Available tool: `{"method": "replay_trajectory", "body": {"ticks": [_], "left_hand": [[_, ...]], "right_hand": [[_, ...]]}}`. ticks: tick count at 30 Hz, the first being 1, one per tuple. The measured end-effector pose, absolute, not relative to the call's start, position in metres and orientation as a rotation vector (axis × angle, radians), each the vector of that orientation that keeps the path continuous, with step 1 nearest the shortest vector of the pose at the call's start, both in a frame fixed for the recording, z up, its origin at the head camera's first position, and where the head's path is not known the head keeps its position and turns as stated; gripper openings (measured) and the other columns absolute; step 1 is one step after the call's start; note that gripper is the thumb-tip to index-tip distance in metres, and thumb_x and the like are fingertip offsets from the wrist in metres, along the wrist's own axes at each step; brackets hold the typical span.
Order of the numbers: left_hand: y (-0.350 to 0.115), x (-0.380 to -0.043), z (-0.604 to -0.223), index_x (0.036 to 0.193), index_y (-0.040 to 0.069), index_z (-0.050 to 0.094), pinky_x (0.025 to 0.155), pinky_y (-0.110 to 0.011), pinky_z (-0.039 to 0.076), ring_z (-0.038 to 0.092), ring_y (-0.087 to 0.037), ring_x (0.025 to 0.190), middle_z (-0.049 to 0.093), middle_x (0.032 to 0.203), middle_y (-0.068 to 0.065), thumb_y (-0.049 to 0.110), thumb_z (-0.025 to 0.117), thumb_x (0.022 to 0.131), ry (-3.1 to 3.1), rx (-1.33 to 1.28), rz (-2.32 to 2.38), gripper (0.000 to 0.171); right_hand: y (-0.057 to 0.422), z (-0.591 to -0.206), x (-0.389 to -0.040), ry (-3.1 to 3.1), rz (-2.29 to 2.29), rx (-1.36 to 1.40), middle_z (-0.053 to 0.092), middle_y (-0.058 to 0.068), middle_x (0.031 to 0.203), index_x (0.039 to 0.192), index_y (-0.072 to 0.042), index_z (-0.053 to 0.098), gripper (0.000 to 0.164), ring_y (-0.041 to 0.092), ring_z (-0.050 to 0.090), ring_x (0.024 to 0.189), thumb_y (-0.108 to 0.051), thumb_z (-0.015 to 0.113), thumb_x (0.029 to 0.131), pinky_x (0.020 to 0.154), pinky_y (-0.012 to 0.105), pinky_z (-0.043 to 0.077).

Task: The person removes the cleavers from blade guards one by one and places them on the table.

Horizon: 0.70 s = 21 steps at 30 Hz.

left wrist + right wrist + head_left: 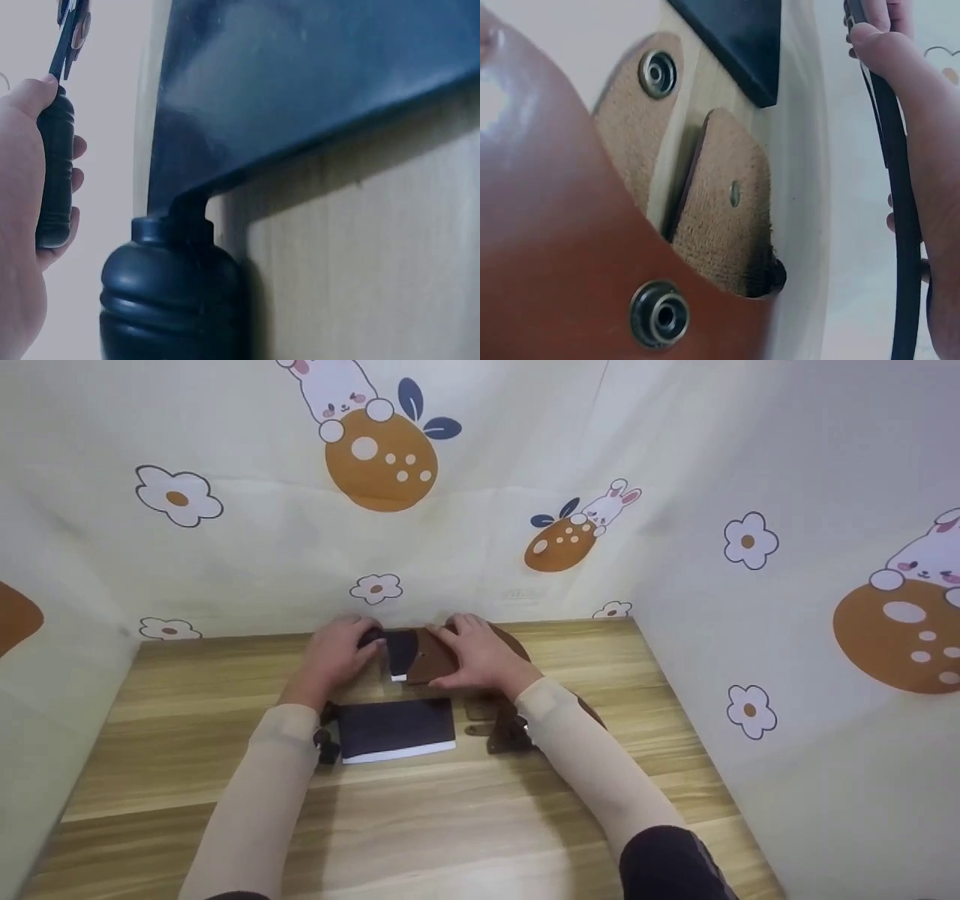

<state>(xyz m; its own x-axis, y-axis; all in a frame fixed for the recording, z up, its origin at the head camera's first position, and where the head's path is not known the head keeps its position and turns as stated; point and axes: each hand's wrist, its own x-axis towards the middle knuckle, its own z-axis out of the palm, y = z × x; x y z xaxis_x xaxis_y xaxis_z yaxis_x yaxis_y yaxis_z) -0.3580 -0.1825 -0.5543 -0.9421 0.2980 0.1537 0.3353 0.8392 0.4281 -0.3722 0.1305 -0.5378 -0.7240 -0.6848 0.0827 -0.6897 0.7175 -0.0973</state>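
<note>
Pale cloth (480, 540) printed with rabbits and flowers hangs round three sides of the wood-grain table (420, 817), and at its far edge I watch a person handle a cleaver. This far cleaver (400, 651) lies with its dark blade partly inside a brown sheath (431, 660). Their left hand (341, 652) has its fingers curled round the black handle (56, 169); their right hand (481, 654) pinches the sheath between thumb and fingers.

What worries me is the pale strip along the blade, which looks like the cutting edge and faces the person. If the two hands push or pull out of line, that edge could bite into the leather, or a sudden slip could bring it against the right thumb.

Nearer the person, a near cleaver (397, 727) lies bare beneath their forearms, its pale edge also toward them; a careless sleeve could catch it. By the right wrist rests a second sheath (562, 262), its snaps (658, 313) undone, where it might get knocked aside.
</note>
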Motion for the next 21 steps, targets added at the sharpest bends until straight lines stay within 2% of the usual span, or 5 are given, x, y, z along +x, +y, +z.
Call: {"method": "replay_trajectory", "body": {"ticks": [4, 14, 21], "left_hand": [[-0.182, -0.352, -0.553, 0.141, 0.011, 0.068, 0.11, -0.065, 0.048, 0.062, -0.044, 0.128, 0.069, 0.135, -0.021, 0.038, 0.065, 0.11, -2.903, -0.506, -0.668, 0.041], [-0.18, -0.343, -0.546, 0.138, 0.012, 0.07, 0.107, -0.065, 0.05, 0.065, -0.044, 0.124, 0.071, 0.132, -0.019, 0.038, 0.07, 0.108, -2.802, -0.532, -0.652, 0.04], [-0.177, -0.339, -0.537, 0.137, 0.013, 0.072, 0.106, -0.064, 0.05, 0.065, -0.043, 0.123, 0.072, 0.131, -0.019, 0.04, 0.072, 0.107, -2.763, -0.535, -0.664, 0.04]], "right_hand": [[0.133, -0.537, -0.365, -2.838, 0.223, 1.148, 0.05, 0.01, 0.141, 0.171, -0.029, 0.042, 0.112, 0.03, 0.044, 0.136, -0.085, 0.076, 0.081, 0.119, 0.048, 0.038], [0.137, -0.53, -0.355, -2.754, 0.202, 1.143, 0.051, 0.011, 0.141, 0.17, -0.027, 0.044, 0.113, 0.03, 0.046, 0.133, -0.088, 0.072, 0.08, 0.118, 0.049, 0.038], [0.139, -0.525, -0.351, -2.742, 0.197, 1.11, 0.05, 0.011, 0.143, 0.17, -0.027, 0.045, 0.113, 0.03, 0.045, 0.135, -0.085, 0.077, 0.079, 0.121, 0.05, 0.036]]}}
